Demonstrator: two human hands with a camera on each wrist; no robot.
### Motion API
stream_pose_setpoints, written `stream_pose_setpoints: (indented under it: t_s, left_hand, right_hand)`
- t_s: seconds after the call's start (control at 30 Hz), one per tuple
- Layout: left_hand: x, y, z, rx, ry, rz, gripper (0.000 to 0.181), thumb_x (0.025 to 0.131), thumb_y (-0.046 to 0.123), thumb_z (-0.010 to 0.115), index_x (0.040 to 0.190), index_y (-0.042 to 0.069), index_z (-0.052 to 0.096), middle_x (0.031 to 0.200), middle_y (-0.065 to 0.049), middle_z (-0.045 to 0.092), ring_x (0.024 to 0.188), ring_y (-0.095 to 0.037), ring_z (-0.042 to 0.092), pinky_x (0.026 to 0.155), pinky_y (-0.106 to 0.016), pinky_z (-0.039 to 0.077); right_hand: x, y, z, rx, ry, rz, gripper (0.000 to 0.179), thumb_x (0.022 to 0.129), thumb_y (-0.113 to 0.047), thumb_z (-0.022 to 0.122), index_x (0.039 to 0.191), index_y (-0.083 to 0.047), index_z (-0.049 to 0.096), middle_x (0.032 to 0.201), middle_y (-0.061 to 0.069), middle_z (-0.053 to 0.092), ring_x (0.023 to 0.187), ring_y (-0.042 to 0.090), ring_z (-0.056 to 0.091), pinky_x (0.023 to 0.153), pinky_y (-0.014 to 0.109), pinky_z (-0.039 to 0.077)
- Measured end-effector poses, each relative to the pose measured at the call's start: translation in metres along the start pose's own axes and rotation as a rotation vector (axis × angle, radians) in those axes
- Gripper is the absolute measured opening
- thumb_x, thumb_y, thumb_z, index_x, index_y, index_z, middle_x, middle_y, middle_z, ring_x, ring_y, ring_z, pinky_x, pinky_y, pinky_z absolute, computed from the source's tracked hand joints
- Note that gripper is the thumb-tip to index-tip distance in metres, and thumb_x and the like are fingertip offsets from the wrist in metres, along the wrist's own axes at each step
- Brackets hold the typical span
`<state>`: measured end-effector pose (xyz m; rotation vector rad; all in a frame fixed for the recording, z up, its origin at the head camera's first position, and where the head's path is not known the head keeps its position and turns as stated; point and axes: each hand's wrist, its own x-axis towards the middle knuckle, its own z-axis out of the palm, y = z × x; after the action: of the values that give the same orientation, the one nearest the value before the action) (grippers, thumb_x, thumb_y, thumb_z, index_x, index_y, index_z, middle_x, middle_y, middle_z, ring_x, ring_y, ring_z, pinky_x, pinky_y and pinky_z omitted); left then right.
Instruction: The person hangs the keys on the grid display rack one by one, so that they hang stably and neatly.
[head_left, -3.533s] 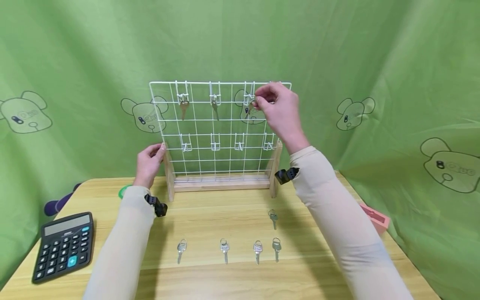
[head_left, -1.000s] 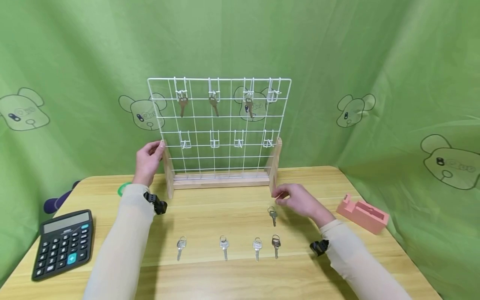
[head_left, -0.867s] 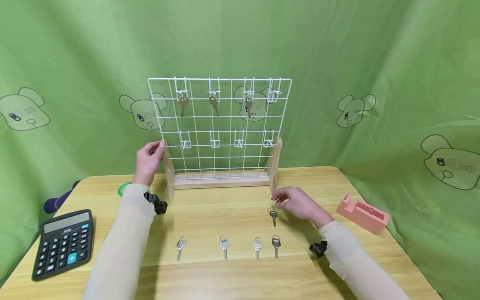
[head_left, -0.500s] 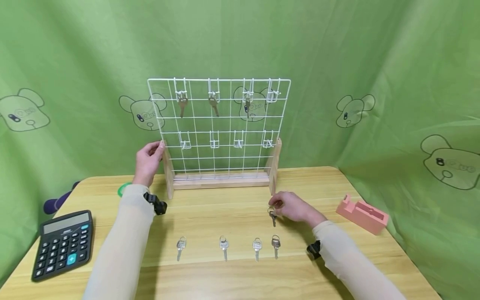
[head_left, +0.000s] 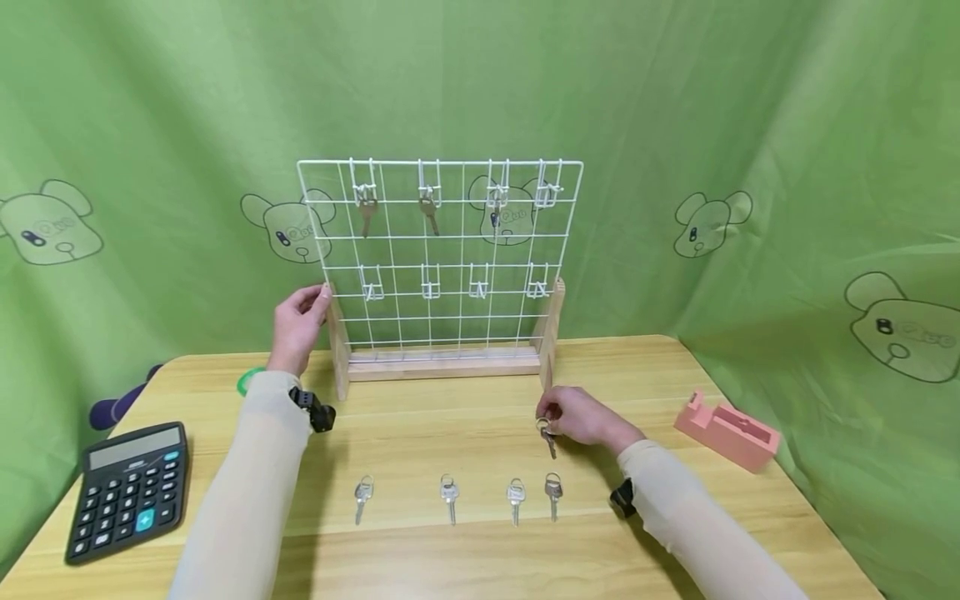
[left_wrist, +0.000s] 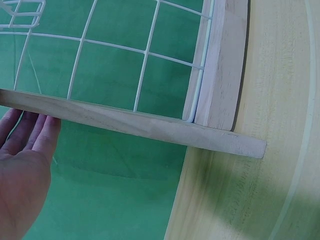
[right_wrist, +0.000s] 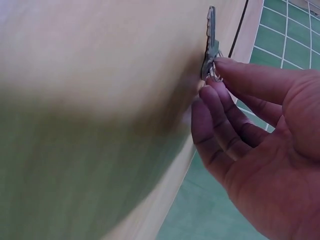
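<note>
Near the rack's right foot, my right hand [head_left: 583, 417] pinches a key [head_left: 548, 440] by its ring between thumb and fingertips. In the right wrist view that key [right_wrist: 210, 45] sticks out past the thumb, blade away from the palm. My left hand [head_left: 297, 325] holds the left wooden post of a white wire grid rack [head_left: 442, 360]; in the left wrist view its fingers [left_wrist: 46, 137] reach behind the post [left_wrist: 125, 120]. Keys hang from three upper hooks: a left key [head_left: 367, 215], a middle key [head_left: 429, 213] and a right key [head_left: 497, 215]. The upper right hook [head_left: 546, 196] is bare.
Several keys lie in a front row, among them a left key [head_left: 363, 498] and a right key [head_left: 553, 497]. A black calculator [head_left: 127, 492] sits at left, near a green ring [head_left: 246, 381]. A pink tape dispenser [head_left: 727, 432] stands at right. Green curtain surrounds the table.
My right hand has come down from the third upper hook, leaving a key hanging there, and taken hold of the key on the table by its ring. The left hand stays at the post.
</note>
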<state>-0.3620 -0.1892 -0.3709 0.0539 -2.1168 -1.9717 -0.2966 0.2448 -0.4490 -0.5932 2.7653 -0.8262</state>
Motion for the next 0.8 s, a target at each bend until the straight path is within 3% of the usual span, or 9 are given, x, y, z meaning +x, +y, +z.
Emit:
stream_pose_setpoints:
  t_s: [0.3, 0.5, 0.8]
  left_hand:
    - [0.0, 0.0, 0.0, -0.007, 0.007, -0.004, 0.05, 0.101, 0.028, 0.057, 0.14, 0.0, 0.048, 0.137, -0.02, 0.052, 0.123, -0.028, 0.051, 0.104, -0.03, 0.046]
    - [0.001, 0.0, 0.001, 0.007, -0.002, 0.002, 0.049, 0.101, 0.028, 0.056, 0.141, 0.0, 0.047, 0.137, -0.019, 0.052, 0.123, -0.028, 0.05, 0.104, -0.03, 0.045]
    - [0.001, -0.003, 0.0, 0.011, -0.001, 0.009, 0.048, 0.102, 0.026, 0.056, 0.141, 0.0, 0.047, 0.137, -0.019, 0.052, 0.123, -0.028, 0.05, 0.105, -0.03, 0.045]
  right_hand:
    - [-0.001, 0.004, -0.002, 0.104, -0.017, -0.021, 0.015, 0.087, 0.012, 0.059, 0.089, -0.001, 0.065, 0.08, 0.005, 0.063, 0.074, 0.018, 0.059, 0.065, 0.028, 0.056]
    - [-0.005, 0.004, -0.006, 0.157, -0.022, -0.025, 0.014, 0.087, 0.01, 0.06, 0.09, -0.001, 0.066, 0.082, 0.007, 0.063, 0.073, 0.02, 0.058, 0.064, 0.031, 0.056]
    - [-0.011, -0.001, -0.012, 0.148, -0.016, -0.036, 0.01, 0.085, 0.008, 0.063, 0.091, -0.001, 0.066, 0.081, 0.004, 0.061, 0.072, 0.019, 0.057, 0.064, 0.035, 0.057]
